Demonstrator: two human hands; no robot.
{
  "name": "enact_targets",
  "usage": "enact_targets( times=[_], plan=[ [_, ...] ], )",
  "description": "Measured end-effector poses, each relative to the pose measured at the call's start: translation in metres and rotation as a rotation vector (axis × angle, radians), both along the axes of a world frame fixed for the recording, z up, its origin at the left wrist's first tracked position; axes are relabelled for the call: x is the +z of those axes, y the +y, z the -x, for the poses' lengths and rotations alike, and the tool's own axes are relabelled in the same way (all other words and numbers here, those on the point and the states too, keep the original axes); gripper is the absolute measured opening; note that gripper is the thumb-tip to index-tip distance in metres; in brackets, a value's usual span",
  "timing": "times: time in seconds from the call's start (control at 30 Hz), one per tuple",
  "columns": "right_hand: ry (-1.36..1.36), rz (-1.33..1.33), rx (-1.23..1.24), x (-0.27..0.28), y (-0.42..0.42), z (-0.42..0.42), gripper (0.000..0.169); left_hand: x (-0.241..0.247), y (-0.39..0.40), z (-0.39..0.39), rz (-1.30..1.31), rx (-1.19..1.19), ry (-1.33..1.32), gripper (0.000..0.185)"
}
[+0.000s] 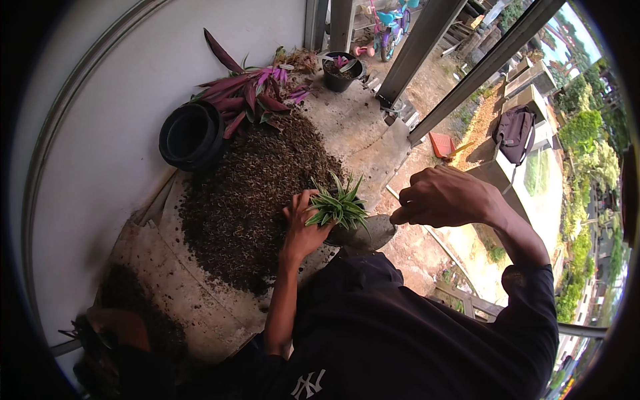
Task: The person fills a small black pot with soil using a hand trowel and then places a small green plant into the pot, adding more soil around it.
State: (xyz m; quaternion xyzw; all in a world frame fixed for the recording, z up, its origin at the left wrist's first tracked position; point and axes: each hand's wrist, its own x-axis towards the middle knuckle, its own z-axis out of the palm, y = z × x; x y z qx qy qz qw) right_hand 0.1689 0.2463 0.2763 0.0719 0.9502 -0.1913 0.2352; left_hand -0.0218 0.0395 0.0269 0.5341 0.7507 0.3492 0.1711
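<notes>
A small spider-like plant [340,207] with green-and-white striped leaves stands in a dark pot [334,241], mostly hidden by leaves and hand. My left hand [305,227] grips the plant's left side near the pot's rim, its fingers spread around the leaves. Above ground at the right, my right hand [440,197] is closed on a trowel, whose handle is hidden in the fist. The trowel's soil-smeared metal blade [375,232] tilts towards the pot, just below the leaves. Left of the plant lies a broad heap of dark potting soil [250,200].
Nested black pots [192,135] lean at the heap's back left, beside uprooted purple-leaved plants [245,95]. A potted purple seedling [342,72] stands near metal posts [420,50]. Another person's arm [120,325] is at lower left. An orange dustpan [442,145] and backpack [515,132] are outside.
</notes>
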Motion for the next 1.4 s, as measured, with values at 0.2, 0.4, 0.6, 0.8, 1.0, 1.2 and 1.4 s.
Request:
enact_targets(
  times=[0.2, 0.4, 0.6, 0.8, 1.0, 1.2, 1.4],
  plan=[
    [0.047, 0.098, -0.104, 0.027, -0.015, 0.011, 0.038, -0.016, 0.000, -0.002, -0.054, 0.029, -0.047, 0.028],
    [-0.036, 0.099, -0.095, 0.016, -0.015, 0.024, 0.039, -0.008, -0.002, -0.001, -0.036, 0.011, -0.062, 0.029],
    [-0.050, 0.073, -0.072, 0.011, -0.018, 0.037, 0.038, 0.001, -0.003, 0.000, -0.010, 0.008, -0.060, 0.027],
    [-0.021, 0.090, -0.043, 0.008, -0.023, 0.036, 0.038, 0.004, -0.002, -0.002, 0.001, 0.010, -0.062, 0.027],
    [-0.092, -0.036, -0.027, 0.012, -0.021, 0.036, 0.026, 0.010, -0.003, -0.002, 0.021, 0.007, -0.036, 0.025],
    [-0.192, -0.146, -0.031, 0.035, -0.027, 0.037, 0.029, 0.006, -0.003, -0.001, 0.016, 0.010, -0.045, 0.026],
    [-0.119, -0.034, -0.102, 0.034, -0.023, 0.038, 0.034, -0.002, -0.002, -0.001, -0.008, 0.006, -0.036, 0.028]
  ],
)
